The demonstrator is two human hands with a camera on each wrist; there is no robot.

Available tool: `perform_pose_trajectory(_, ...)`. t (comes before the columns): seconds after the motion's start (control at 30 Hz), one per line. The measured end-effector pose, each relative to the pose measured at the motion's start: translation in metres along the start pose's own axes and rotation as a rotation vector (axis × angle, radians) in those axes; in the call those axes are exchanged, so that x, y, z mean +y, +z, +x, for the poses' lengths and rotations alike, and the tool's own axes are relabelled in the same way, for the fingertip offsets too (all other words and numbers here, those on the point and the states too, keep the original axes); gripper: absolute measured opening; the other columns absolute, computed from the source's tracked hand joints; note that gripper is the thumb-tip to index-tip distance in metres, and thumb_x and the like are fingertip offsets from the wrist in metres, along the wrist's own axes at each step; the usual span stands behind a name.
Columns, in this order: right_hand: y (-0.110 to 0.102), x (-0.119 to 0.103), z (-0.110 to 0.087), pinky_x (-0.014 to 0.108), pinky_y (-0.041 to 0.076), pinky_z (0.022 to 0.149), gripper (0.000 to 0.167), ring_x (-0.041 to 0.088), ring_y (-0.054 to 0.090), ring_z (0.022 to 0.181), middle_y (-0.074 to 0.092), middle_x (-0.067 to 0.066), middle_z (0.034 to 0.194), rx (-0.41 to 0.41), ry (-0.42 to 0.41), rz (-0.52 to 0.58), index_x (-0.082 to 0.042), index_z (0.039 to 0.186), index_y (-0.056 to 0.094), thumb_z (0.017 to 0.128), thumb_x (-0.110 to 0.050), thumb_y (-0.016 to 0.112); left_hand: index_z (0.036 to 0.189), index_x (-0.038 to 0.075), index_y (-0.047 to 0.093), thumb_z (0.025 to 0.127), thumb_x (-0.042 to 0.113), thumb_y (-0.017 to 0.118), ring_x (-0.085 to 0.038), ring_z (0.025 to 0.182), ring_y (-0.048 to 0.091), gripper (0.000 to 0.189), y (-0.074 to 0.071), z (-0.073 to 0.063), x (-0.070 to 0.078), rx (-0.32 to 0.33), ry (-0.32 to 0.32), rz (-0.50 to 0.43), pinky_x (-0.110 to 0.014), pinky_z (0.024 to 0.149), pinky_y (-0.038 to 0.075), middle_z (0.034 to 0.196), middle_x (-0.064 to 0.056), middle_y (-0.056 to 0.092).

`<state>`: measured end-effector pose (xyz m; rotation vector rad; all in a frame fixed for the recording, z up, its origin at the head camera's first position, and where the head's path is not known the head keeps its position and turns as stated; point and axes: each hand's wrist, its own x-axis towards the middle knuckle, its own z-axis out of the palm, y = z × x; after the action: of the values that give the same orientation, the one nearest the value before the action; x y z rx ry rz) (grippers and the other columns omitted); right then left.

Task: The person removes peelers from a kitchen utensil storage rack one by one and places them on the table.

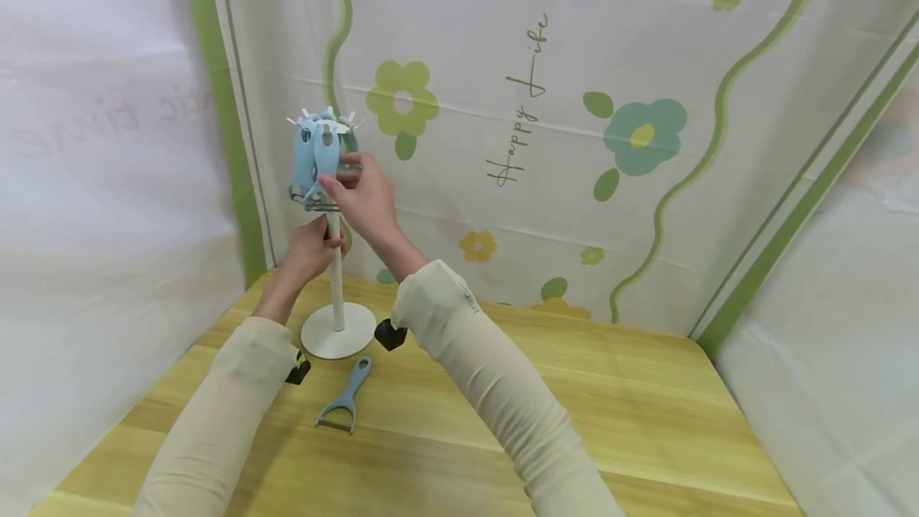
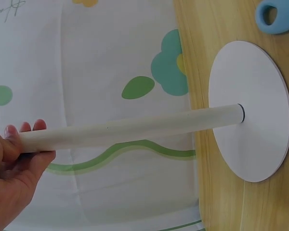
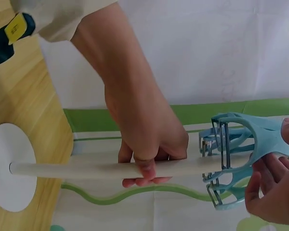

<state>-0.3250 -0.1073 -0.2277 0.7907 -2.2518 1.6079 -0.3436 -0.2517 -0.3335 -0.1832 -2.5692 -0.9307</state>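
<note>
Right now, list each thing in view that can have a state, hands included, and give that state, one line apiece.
Stand: upright on the table.
Hanging peelers: clustered at the stand's top, blade ends down.
Loose peeler: lying on the table, not held.
Left hand: gripping the stand below the hanging peelers.
Right hand: pinching one of the hanging peelers.
Printed cloth: hung up behind, creased.

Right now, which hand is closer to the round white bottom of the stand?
Left. The left hand grips the pole above the base; the right hand is higher, pinching a hanging blue peeler.
</note>
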Motion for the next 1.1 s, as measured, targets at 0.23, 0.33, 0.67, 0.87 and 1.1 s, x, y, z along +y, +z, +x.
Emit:
perform_pose_trajectory(0.23,0.002,-0.004,0.004,0.016,0.049,0.064,0.026,0.011,0.064,0.079,0.073,0.009,0.097,0.015,0.077,0.038,-0.004,0.118,0.061,0.097,-0.018,0.065,0.097,0.002,0.057,0.098,0.009,0.061,-0.036,0.086,0.064,0.008,0.001,0.001,0.001,-0.004,0.021,0.005,-0.046,0.079,0.05,0.085,-0.018,0.068)
perform_pose_trajectory(0.33,0.001,-0.005,0.005,0.015,0.045,0.06,0.019,0.01,0.057,0.072,0.068,0.008,0.09,0.01,0.084,0.047,-0.001,0.111,0.065,0.099,-0.016,0.062,0.093,0.002,0.059,0.097,0.012,0.063,-0.034,0.083,0.063,0.012,0.0,0.001,0.002,-0.004,0.039,0.013,-0.044,0.077,0.049,0.083,-0.018,0.068)
perform_pose_trajectory(0.67,-0.006,-0.015,0.009,0.016,0.044,0.058,0.016,0.011,0.057,0.068,0.061,0.003,0.08,-0.06,0.104,0.057,-0.001,0.102,0.064,0.1,-0.016,0.06,0.093,0.0,0.058,0.097,0.008,0.061,-0.037,0.087,0.065,0.009,-0.003,-0.001,0.002,-0.003,0.027,-0.004,-0.048,0.08,0.051,0.085,-0.019,0.069)
perform_pose_trajectory(0.87,-0.013,-0.024,0.008,0.016,0.047,0.059,0.015,0.016,0.062,0.074,0.062,0.004,0.084,-0.083,0.084,0.055,-0.002,0.104,0.062,0.101,-0.016,0.059,0.096,0.0,0.056,0.098,0.003,0.058,-0.041,0.092,0.065,0.004,-0.003,-0.002,0.003,-0.014,0.01,-0.013,-0.052,0.084,0.051,0.089,-0.021,0.07)
perform_pose_trajectory(1.1,-0.021,-0.027,0.004,0.016,0.049,0.062,0.014,0.024,0.068,0.084,0.068,0.01,0.091,-0.106,0.075,0.09,0.0,0.101,0.062,0.1,-0.015,0.059,0.096,0.0,0.056,0.095,0.0,0.06,-0.039,0.092,0.065,0.003,-0.003,-0.002,0.002,-0.02,0.021,-0.01,-0.052,0.084,0.051,0.089,-0.021,0.069)
